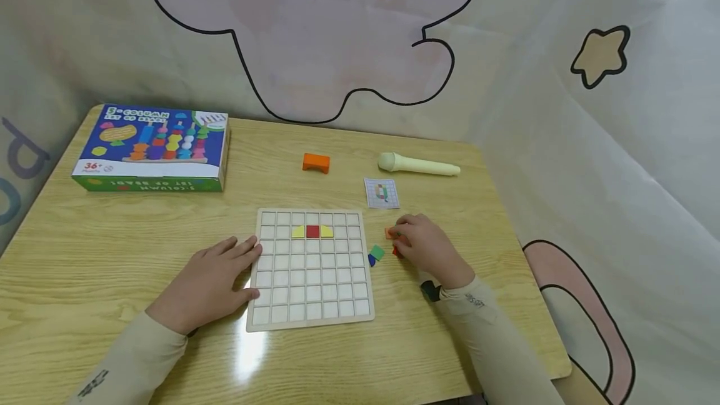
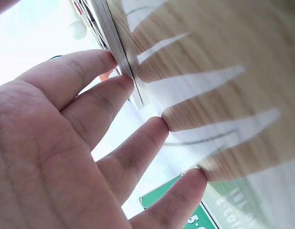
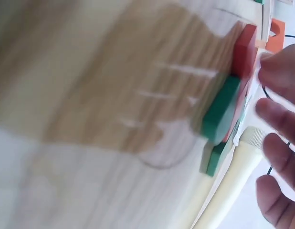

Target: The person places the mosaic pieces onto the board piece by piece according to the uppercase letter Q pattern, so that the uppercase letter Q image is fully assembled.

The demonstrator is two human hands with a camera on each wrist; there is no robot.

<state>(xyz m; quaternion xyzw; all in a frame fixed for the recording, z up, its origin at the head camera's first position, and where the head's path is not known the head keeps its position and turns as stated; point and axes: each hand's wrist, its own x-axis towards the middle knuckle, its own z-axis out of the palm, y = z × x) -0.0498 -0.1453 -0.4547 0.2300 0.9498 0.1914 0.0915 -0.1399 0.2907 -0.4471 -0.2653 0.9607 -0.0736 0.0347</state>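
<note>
Head view: a grid board (image 1: 313, 277) is set approx. mid-counter (image 1: 124, 230). In its 2nd row from the far edge, a red square (image 1: 312, 232) is fitted btwn two yellow pcs (image 1: 298, 232), one pc per cell. L hand (image 1: 205, 280) is spread, fingers nearly straight, nothing gripped; the board's L edge is touched by its fingertips, & in L wrist view two other fingertips are seen rested on the counter. R hand (image 1: 424, 245) is held over loose pcs R of the board, fingers partly bent; whether a pc is pinched can't be told. An orange pc (image 1: 388, 234) & a red pc (image 1: 396, 252) are half covered by it; a green pc (image 1: 377, 252) & a blue pc (image 1: 372, 260) are seen just beside the board's R edge. Farther back: pattern card (image 1: 382, 193), mic-shaped obj. (image 1: 419, 164), orange block (image 1: 316, 163); bead-set box (image 1: 149, 149) is placed far L.
</note>
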